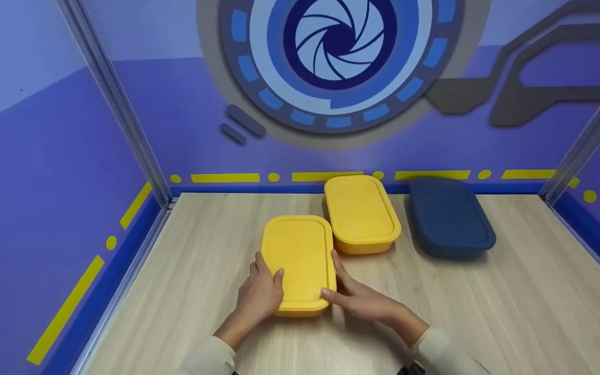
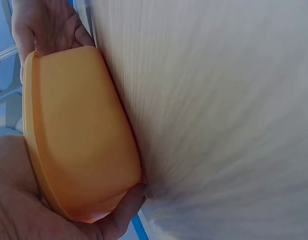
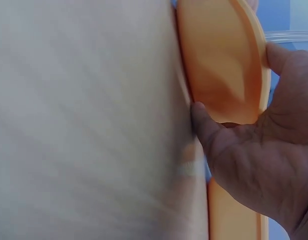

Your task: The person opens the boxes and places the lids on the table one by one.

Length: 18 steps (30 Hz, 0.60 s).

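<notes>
A yellow lunch box (image 1: 300,255) with a rounded rectangular lid lies on the wooden table, its short side towards me. My left hand (image 1: 260,292) holds its near left side, thumb over the lid's edge and fingers along the wall. At the near right corner my right hand (image 1: 366,303) grips the same box, thumb on the lid rim and fingers against the side. In the left wrist view the orange-looking wall of the box (image 2: 86,130) sits between both hands. The right wrist view shows a fingertip low on the box (image 3: 218,60), close to the tabletop.
A second yellow lunch box (image 1: 362,211) stands just behind and right of the held one. Farther right is a dark blue lunch box (image 1: 451,216). A patterned blue back wall (image 1: 279,156) and side walls enclose the wooden table (image 1: 201,250).
</notes>
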### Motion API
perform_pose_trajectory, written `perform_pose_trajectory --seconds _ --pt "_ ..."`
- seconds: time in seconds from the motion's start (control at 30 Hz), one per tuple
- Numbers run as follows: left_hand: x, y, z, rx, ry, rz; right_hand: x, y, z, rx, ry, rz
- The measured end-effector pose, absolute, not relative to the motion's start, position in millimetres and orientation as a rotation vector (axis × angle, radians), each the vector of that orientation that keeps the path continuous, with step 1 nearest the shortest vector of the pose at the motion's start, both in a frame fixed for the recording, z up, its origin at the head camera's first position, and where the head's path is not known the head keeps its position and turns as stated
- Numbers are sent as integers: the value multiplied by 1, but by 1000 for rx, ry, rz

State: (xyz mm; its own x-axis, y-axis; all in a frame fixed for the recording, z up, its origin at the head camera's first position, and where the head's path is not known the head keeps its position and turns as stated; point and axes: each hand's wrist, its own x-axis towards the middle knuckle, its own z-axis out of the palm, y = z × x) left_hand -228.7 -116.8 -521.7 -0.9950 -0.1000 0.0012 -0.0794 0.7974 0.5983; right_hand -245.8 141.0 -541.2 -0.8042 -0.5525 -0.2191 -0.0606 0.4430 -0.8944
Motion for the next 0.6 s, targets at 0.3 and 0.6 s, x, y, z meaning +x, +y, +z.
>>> perform_pose_trajectory --seconds 0.3,0.6 --pt "-229 -113 -524 161 -2906 -944 -238 138 -541 -524 2212 -1376" --pt "-230 -110 -525 141 -2837 -1023 -230 135 -544 -578 2248 -1321"
